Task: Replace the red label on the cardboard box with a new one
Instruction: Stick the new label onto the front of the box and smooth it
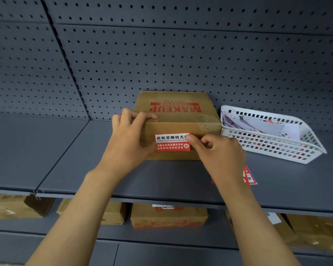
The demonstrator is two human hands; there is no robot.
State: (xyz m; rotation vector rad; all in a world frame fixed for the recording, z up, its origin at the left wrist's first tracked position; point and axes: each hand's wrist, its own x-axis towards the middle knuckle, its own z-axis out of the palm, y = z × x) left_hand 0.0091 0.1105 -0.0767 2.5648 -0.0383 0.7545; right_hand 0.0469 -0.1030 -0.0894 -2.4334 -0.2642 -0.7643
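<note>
A brown cardboard box (pixel 178 116) printed MAKEUP stands on the grey shelf, pushed back against the pegboard. A red and white label (pixel 171 142) is stuck on its front face. My left hand (pixel 130 139) grips the box's front left corner, fingers over the top edge. My right hand (pixel 218 150) pinches the label's upper right corner between thumb and forefinger. A second red label (pixel 249 176) lies flat on the shelf, mostly hidden under my right wrist.
A white plastic basket (pixel 273 148) holding several paper scraps and labels sits just right of the box. The grey shelf (pixel 65 162) has a front lip. Several cardboard boxes (pixel 168 216) stand on the shelf below. Pegboard backs everything.
</note>
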